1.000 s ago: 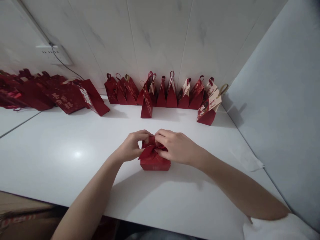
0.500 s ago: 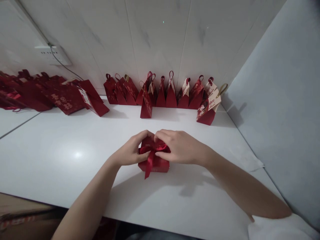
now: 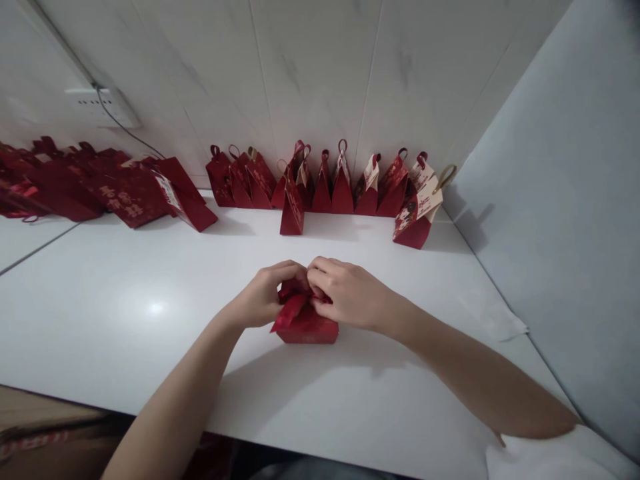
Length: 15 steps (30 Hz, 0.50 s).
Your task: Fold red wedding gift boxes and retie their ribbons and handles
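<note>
A small red gift box (image 3: 309,331) with sloping sides stands on the white table in front of me. Across its top runs a shiny red ribbon (image 3: 289,313), one end of which sticks out toward the lower left. My left hand (image 3: 270,293) is closed on the ribbon from the left, its fingertips partly hidden behind it. From the right, my right hand (image 3: 336,288) pinches the ribbon at the top of the box with curled fingers. Both hands meet there, so the knot is mostly covered.
Several small red gift boxes (image 3: 343,190) with ribbon loops line the wall. Two stand forward of that row, one a cream-and-red box (image 3: 419,213). Larger red gift bags (image 3: 130,193) crowd the back left. A power strip (image 3: 103,107) hangs above them; a white panel (image 3: 560,200) bounds the right.
The ribbon's loose end, which hung down the box's front, is now lifted and swung to the left. My fingers have drawn in closer together over the box top.
</note>
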Available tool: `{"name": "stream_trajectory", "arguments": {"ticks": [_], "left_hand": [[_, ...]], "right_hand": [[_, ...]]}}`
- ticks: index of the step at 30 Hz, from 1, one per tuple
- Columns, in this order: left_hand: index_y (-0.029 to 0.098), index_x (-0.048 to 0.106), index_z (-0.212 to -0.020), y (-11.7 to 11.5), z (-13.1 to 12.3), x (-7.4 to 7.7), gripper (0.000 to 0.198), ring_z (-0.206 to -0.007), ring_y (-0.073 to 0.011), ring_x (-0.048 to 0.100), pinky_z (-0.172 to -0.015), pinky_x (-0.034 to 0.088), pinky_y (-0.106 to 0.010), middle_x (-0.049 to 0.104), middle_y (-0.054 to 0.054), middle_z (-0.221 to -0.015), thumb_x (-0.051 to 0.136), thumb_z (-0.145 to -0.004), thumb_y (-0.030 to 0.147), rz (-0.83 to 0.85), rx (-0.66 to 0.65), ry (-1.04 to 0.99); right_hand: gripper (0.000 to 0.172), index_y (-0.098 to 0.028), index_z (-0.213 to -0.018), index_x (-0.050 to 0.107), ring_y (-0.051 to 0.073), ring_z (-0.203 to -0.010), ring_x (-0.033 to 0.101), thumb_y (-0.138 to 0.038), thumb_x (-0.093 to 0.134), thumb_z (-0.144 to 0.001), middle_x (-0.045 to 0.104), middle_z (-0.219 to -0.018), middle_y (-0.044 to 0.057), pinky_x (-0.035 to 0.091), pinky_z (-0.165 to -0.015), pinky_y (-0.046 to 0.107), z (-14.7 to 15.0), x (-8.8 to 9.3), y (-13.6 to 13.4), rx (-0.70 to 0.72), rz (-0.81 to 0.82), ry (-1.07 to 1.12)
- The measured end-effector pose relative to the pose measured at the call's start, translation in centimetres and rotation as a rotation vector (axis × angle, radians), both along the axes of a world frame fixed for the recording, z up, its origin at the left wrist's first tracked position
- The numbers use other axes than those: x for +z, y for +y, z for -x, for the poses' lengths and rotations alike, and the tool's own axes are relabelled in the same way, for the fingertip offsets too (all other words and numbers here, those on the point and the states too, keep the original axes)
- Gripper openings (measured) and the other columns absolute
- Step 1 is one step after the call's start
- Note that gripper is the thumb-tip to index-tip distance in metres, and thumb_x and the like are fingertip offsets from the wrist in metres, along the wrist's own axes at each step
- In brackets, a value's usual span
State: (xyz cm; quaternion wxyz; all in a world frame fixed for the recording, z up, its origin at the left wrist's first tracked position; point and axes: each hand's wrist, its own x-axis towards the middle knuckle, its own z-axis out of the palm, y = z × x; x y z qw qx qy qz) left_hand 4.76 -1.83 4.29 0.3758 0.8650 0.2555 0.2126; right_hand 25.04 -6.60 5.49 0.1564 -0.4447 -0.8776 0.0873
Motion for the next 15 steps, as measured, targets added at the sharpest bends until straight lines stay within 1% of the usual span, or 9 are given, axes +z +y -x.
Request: {"name": "stream_trajectory", "arguments": {"ticks": [2, 3, 6, 7, 8, 10, 12, 13, 15], "left_hand": [[0.017, 0.059, -0.087, 0.0, 0.0, -0.1, 0.010, -0.075, -0.0114, 0.055, -0.067, 0.048, -0.025, 0.060, -0.004, -0.092, 0.059, -0.079, 0.011, 0.012, -0.006, -0.021], [0.017, 0.059, -0.087, 0.0, 0.1, -0.1, 0.011, -0.076, -0.0116, 0.056, -0.069, 0.049, -0.026, 0.061, -0.004, -0.092, 0.060, -0.079, 0.011, 0.020, -0.011, -0.025], [0.017, 0.059, -0.095, 0.0, 0.3, 0.0, 0.015, -0.081, -0.0135, 0.061, -0.073, 0.052, -0.027, 0.063, -0.005, -0.095, 0.060, -0.081, 0.011, 0.064, -0.025, -0.033], [0.018, 0.058, -0.098, 0.1, 0.5, 0.1, 0.016, -0.084, -0.0146, 0.062, -0.076, 0.053, -0.029, 0.064, -0.006, -0.098, 0.060, -0.082, 0.013, 0.082, -0.037, -0.036], [0.018, 0.058, -0.100, 0.2, 0.6, 0.3, 0.018, -0.087, -0.0158, 0.063, -0.079, 0.054, -0.030, 0.064, -0.006, -0.101, 0.061, -0.083, 0.015, 0.088, -0.056, -0.037], [0.017, 0.058, -0.103, 0.4, 1.0, 0.6, 0.022, -0.095, -0.0189, 0.063, -0.086, 0.054, -0.034, 0.064, -0.008, -0.108, 0.064, -0.082, 0.018, 0.067, -0.097, -0.028], [0.018, 0.058, -0.105, 0.6, 1.4, 1.1, 0.026, -0.105, -0.0223, 0.061, -0.095, 0.051, -0.038, 0.062, -0.010, -0.115, 0.066, -0.081, 0.019, 0.022, -0.113, -0.004], [0.019, 0.059, -0.105, 0.7, 1.6, 1.3, 0.025, -0.109, -0.0235, 0.060, -0.098, 0.049, -0.039, 0.062, -0.010, -0.119, 0.066, -0.081, 0.019, 0.000, -0.106, 0.009], [0.019, 0.060, -0.101, 0.9, 2.1, 1.7, 0.019, -0.116, -0.0247, 0.057, -0.102, 0.046, -0.041, 0.059, -0.011, -0.126, 0.066, -0.083, 0.020, -0.028, -0.086, 0.028]], "right_hand": [[0.012, -0.017, -0.093, 0.055, 0.018, -0.086, 0.056, -0.012, 0.044, -0.092, 0.059, -0.098, 0.007, 0.043, -0.072, 0.030, 0.0, -0.3, 0.3, -0.016, -0.056, -0.013], [0.013, -0.017, -0.093, 0.055, 0.018, -0.085, 0.057, -0.012, 0.043, -0.092, 0.059, -0.097, 0.007, 0.043, -0.071, 0.030, -0.2, -0.3, 0.3, -0.018, -0.058, -0.008], [0.005, -0.019, -0.090, 0.054, 0.015, -0.076, 0.055, -0.019, 0.049, -0.091, 0.060, -0.094, 0.004, 0.041, -0.066, 0.028, -0.9, 0.5, 0.2, 0.019, 0.050, 0.062], [0.004, -0.019, -0.092, 0.054, 0.015, -0.074, 0.055, -0.021, 0.050, -0.090, 0.061, -0.094, 0.003, 0.041, -0.066, 0.028, -1.2, 0.9, 0.1, 0.032, 0.097, 0.096], [0.007, -0.020, -0.096, 0.054, 0.015, -0.074, 0.056, -0.023, 0.051, -0.090, 0.062, -0.096, 0.003, 0.042, -0.067, 0.028, -1.5, 1.4, -0.1, 0.041, 0.137, 0.128], [0.015, -0.022, -0.106, 0.054, 0.016, -0.079, 0.059, -0.025, 0.052, -0.091, 0.064, -0.105, 0.003, 0.043, -0.072, 0.029, -2.0, 2.2, -0.4, 0.037, 0.191, 0.182], [0.022, -0.024, -0.114, 0.054, 0.018, -0.085, 0.061, -0.029, 0.052, -0.092, 0.065, -0.113, 0.003, 0.044, -0.076, 0.031, -2.6, 2.8, -0.6, 0.021, 0.228, 0.221], [0.024, -0.025, -0.116, 0.054, 0.018, -0.088, 0.062, -0.031, 0.053, -0.093, 0.065, -0.114, 0.003, 0.045, -0.078, 0.031, -2.9, 3.0, -0.6, 0.016, 0.249, 0.239], [0.026, -0.025, -0.115, 0.057, 0.020, -0.094, 0.062, -0.037, 0.057, -0.092, 0.066, -0.113, 0.003, 0.045, -0.080, 0.032, -3.4, 3.3, -0.5, 0.024, 0.296, 0.258]]}}
